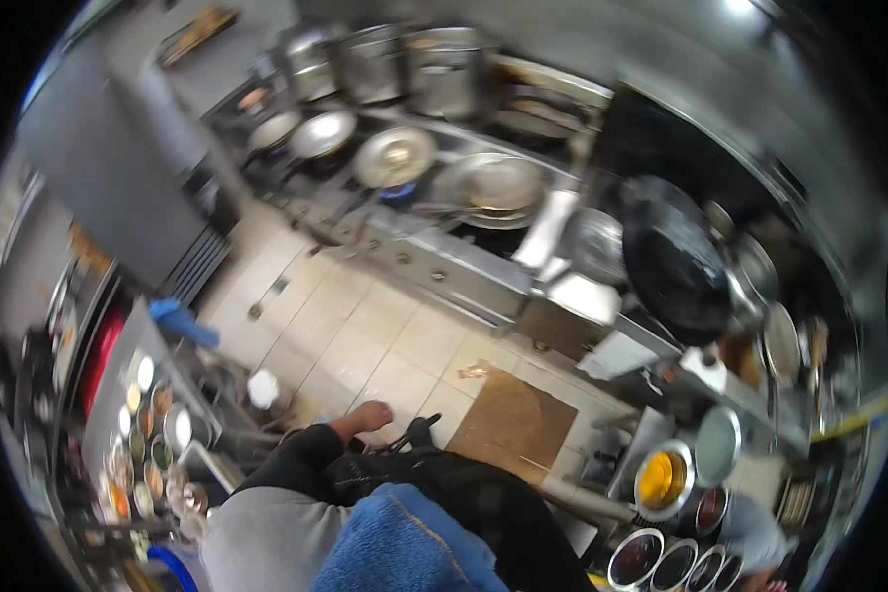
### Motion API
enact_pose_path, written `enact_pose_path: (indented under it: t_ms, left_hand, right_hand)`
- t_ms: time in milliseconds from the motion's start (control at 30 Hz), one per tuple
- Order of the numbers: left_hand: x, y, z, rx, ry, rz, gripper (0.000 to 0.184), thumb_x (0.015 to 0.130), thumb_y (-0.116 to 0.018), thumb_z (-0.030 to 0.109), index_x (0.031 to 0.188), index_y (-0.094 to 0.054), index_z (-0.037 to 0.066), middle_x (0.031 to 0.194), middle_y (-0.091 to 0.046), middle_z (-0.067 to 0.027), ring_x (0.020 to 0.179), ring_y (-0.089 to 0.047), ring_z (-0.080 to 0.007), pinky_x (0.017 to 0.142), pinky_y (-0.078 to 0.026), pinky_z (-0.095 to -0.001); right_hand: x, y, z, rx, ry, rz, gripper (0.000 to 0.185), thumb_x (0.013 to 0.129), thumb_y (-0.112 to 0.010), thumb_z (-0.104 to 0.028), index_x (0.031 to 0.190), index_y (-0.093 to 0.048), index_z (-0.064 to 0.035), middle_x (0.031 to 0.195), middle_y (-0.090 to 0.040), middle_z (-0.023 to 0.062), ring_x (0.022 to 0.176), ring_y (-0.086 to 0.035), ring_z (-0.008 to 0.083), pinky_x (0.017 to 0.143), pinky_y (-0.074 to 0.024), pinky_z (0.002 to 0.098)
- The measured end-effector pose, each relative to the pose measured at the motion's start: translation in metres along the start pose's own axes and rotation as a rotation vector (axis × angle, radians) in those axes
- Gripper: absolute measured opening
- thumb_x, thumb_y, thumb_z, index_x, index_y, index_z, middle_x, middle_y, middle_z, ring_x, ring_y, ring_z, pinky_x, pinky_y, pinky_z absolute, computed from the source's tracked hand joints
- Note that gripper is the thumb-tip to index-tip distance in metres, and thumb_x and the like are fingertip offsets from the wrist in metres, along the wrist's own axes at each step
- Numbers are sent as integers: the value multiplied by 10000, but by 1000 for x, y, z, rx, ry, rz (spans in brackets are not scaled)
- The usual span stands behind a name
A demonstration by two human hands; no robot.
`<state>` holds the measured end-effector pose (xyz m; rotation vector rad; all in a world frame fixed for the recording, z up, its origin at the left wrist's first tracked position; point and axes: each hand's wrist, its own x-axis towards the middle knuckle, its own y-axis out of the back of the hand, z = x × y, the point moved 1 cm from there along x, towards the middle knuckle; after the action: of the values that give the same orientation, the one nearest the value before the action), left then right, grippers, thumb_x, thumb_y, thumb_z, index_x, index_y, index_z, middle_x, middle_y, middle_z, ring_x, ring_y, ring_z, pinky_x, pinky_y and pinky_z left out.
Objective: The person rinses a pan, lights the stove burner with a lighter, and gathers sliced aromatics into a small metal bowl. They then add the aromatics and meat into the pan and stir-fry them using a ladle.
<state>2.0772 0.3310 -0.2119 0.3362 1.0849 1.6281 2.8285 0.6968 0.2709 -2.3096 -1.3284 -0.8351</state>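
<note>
My left hand [368,416] is low in front of my body, over the tiled floor, at the end of a black sleeve. Its fingers look curled; whatever they may hold is hidden, and dark narrow shapes lie just beside it. At the bottom right edge a partly cut-off hand [763,584], apparently my right hand, is blurred. A greyish cloth-like thing [752,528] lies against it, close to several round pots of dark sauce [636,557]. Whether those fingers grip the grey thing, I cannot tell. A blue towel [400,543] hangs over my front.
A stove [405,259] runs across the far side with pans [395,158] and tall pots [449,74]. A black wok [673,259] stands at its right. A counter with small containers [153,419] is on the left. A brown mat [519,422] lies on the floor. A bowl of yellow liquid [661,479] stands right.
</note>
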Motion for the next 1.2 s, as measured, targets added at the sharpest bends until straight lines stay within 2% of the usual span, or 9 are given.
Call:
enact_pose_path:
  t_ms: [100, 167, 300, 467, 600, 767, 1000, 1100, 1200]
  left_hand:
    - [-10, 26, -16, -337, 281, -15, 344, 833, -584, 385, 954, -700, 84, 935, -699, -155, 872, -664, -337, 760, -519, -407]
    - [-31, 50, -16, -418, 240, 83, 338, 836, -605, 376, 972, -695, 80, 897, -704, -148, 854, -674, -323, 759, -523, -394]
    - [-66, 84, -52, -468, 501, 85, 539, 893, -490, 539, 1005, -699, 55, 955, -685, -216, 897, -659, -377, 801, -507, -467]
    - [-102, 94, -74, -697, 739, 448, 382, 857, -559, 354, 972, -693, 16, 932, -688, -209, 825, -664, -376, 749, -516, -451]
    - [-107, 65, -73, -1274, 838, 704, 312, 874, -585, 277, 943, -678, -13, 750, -664, -165, 703, -675, -238, 668, -528, -364]
    - [-122, 81, -101, -1141, 1000, 530, 298, 885, -594, 267, 935, -677, -14, 697, -632, -104, 665, -621, -137, 639, -508, -312]
    - [-87, 236, -166, -1235, 986, 800, 268, 910, -597, 236, 1040, -665, 11, 858, -655, -31, 703, -597, -125, 638, -481, -270]
    - [-44, 314, -211, -1324, 885, 772, 274, 910, -616, 239, 1103, -655, 48, 913, -658, -14, 741, -612, -114, 659, -490, -248]
    - [24, 377, -268, -1246, 801, 688, 384, 884, -665, 290, 1181, -616, 51, 997, -645, -20, 886, -591, -119, 747, -483, -278]
  right_hand:
    - [-28, -184, -72, 400, -213, -297, 403, 919, -616, -123, 1277, -486, 8, 1136, -604, 214, 1040, -581, 336, 998, -414, 541]
    - [-55, -284, -77, 389, -353, -346, 481, 996, -497, -379, 1306, -467, -13, 1178, -570, 109, 1050, -544, 184, 1006, -380, 319]
    - [-205, -467, -149, 772, -460, -1149, 500, 982, -536, -351, 1314, -460, 15, 1159, -595, 119, 1020, -571, 186, 919, -453, 306]
    - [-394, -601, -177, 644, -740, -1946, 527, 996, -525, -301, 1384, -394, 31, 1276, -558, 189, 1102, -587, 237, 968, -467, 369]
    - [-489, -697, -185, 561, -845, -2042, 562, 1005, -510, -317, 1429, -349, 16, 1329, -526, 180, 1181, -541, 236, 1046, -406, 375]
    - [-599, -828, -185, 562, -1136, -2031, 647, 972, -567, -343, 1468, -299, -24, 1403, -465, 168, 1268, -469, 240, 1076, -358, 375]
    - [-738, -951, -163, -96, -718, -1839, 922, 822, -737, -269, 1490, -172, 23, 1401, -416, 215, 1291, -414, 296, 1076, -319, 428]
    - [-762, -981, -144, -24, -1192, -2020, 609, 810, -729, -323, 1288, -517, -10, 1149, -579, 161, 1102, -538, 280, 906, -430, 456]
    - [-758, -981, -187, -30, -1456, -1959, 488, 846, -703, -377, 1183, -530, -69, 1199, -572, 163, 1242, -449, 314, 1073, -297, 523]
